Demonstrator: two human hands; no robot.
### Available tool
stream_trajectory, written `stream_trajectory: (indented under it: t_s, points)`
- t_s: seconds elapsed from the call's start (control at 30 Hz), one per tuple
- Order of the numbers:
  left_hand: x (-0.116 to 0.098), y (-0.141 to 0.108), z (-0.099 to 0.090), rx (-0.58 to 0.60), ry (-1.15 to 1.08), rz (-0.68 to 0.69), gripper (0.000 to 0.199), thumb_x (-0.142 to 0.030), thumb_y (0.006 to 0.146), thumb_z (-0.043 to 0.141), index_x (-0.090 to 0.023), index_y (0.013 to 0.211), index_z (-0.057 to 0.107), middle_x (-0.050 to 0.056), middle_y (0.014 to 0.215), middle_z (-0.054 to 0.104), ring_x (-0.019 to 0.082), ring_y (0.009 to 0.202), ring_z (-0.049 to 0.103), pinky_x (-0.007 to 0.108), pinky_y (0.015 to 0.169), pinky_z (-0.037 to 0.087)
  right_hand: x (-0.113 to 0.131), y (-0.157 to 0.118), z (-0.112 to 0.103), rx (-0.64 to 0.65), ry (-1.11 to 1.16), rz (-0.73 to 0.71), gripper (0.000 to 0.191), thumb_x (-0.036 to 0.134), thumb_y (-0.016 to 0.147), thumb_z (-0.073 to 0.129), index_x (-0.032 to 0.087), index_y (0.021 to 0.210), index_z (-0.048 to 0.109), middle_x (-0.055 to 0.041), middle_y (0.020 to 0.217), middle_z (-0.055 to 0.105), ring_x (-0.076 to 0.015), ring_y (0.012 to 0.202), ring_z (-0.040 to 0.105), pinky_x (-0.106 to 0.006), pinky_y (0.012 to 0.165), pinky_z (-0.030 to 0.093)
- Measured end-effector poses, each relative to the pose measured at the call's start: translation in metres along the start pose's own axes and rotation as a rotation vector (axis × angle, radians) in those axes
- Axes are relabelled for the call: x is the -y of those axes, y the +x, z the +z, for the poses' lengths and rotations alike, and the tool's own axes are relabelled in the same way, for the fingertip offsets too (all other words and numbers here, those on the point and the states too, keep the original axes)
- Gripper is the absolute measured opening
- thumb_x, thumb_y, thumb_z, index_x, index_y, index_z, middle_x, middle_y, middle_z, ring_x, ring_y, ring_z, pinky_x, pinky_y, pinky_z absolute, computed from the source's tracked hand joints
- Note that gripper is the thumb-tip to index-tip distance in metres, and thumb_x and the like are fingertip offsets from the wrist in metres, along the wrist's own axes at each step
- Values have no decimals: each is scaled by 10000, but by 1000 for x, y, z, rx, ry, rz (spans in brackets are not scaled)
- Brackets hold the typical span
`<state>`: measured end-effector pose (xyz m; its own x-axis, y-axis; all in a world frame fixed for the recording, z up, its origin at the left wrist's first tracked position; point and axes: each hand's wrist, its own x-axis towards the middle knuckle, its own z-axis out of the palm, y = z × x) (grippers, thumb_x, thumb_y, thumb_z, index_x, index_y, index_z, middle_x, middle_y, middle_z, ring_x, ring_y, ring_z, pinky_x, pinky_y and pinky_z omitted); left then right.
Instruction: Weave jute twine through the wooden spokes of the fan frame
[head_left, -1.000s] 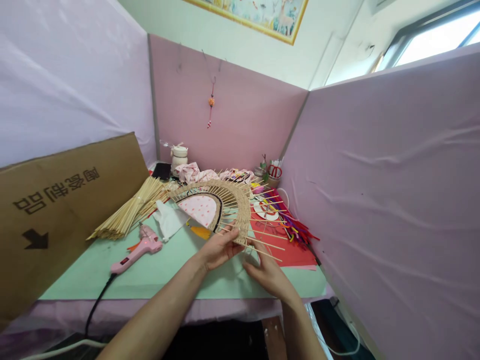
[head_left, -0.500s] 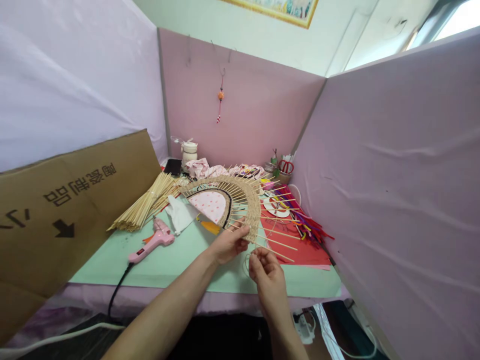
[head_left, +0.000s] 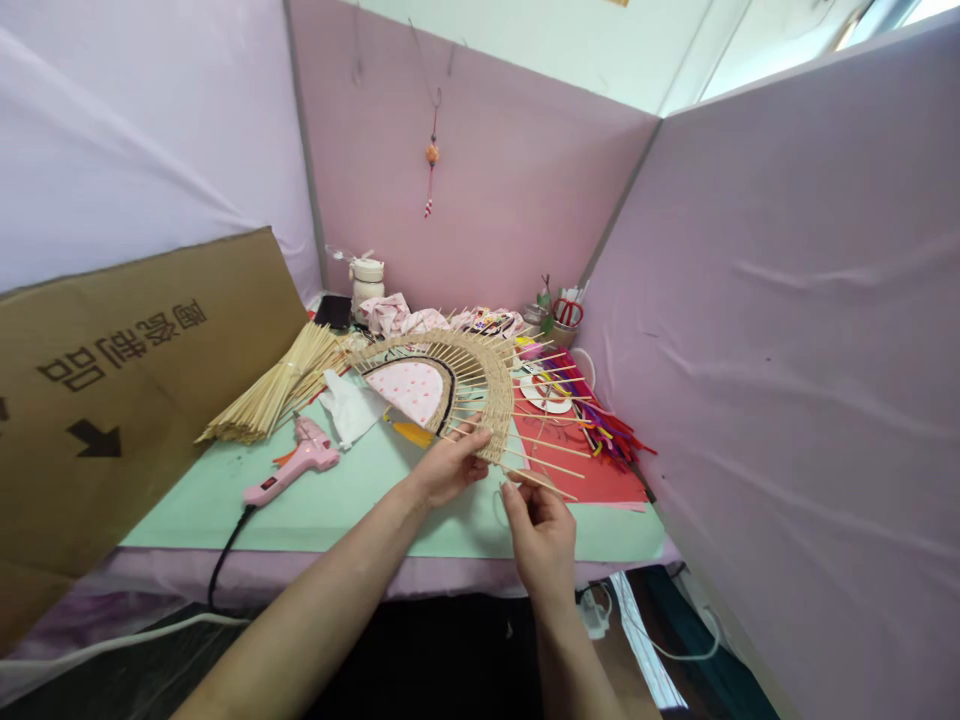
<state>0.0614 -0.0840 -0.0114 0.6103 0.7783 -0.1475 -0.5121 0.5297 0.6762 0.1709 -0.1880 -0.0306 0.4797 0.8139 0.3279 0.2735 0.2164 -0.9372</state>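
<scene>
A half-round fan of thin sticks woven with tan cord point(head_left: 499, 390) is held over the table, its stick ends spreading to the right. Inside its arc is a pink spotted panel point(head_left: 409, 388) edged with a dark line. My left hand point(head_left: 454, 465) grips the lower end of the woven band, thumb on top. Just right of it, my right hand point(head_left: 541, 515) is closed in a pinch near the lowest sticks, with a thin loop of cord coming from its fingertips.
A pink glue gun point(head_left: 296, 470), a white cloth point(head_left: 349, 408) and a bundle of sticks point(head_left: 277, 385) lie left. Red sheets point(head_left: 592, 468) and colourful fuzzy stems point(head_left: 607, 425) are right. Cardboard point(head_left: 150, 380) stands at left; a bottle point(head_left: 367, 282) stands behind.
The view has tilted down a little, so the surroundings sit higher. My right hand has moved slightly right relative to the fan, beneath the lowest sticks. My left hand keeps its grip.
</scene>
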Motion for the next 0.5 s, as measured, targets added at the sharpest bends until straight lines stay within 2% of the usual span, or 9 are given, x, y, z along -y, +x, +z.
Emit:
stream_trajectory:
  t_s: [0.07, 0.2, 0.4, 0.5]
  points:
    - [0, 0, 1, -4, -2, -3, 529, -281, 582, 891, -210, 1034, 626, -48, 715, 618, 25, 479, 446, 143, 448, 318, 3, 3, -4, 44, -42, -20, 335, 461, 840, 624, 141, 930, 669, -5, 645, 561, -119, 558, 479, -235, 533, 414]
    - [0, 0, 1, 0, -5, 1, 517, -277, 597, 883, -206, 1044, 634, -46, 712, 621, 26, 473, 438, 149, 445, 316, 15, 6, -5, 57, -68, -86, 343, 460, 901, 542, 147, 839, 667, -46, 753, 628, -145, 676, 558, -251, 641, 456]
    - [1, 1, -3, 28, 18, 20, 523, -321, 606, 879, -215, 1054, 631, -63, 699, 586, 20, 482, 433, 145, 449, 309, 20, 6, -3, 16, -41, -59, 472, 493, 947, 436, 178, 609, 530, 19, 559, 466, -110, 533, 461, -237, 560, 404]
    - [1, 0, -3, 23, 22, 25, 536, -342, 591, 885, -217, 1042, 625, -63, 712, 583, 21, 494, 444, 143, 455, 321, 20, 7, -2, 29, -31, -65, 445, 482, 940, 455, 173, 637, 561, 20, 569, 470, -111, 544, 460, -238, 568, 404]
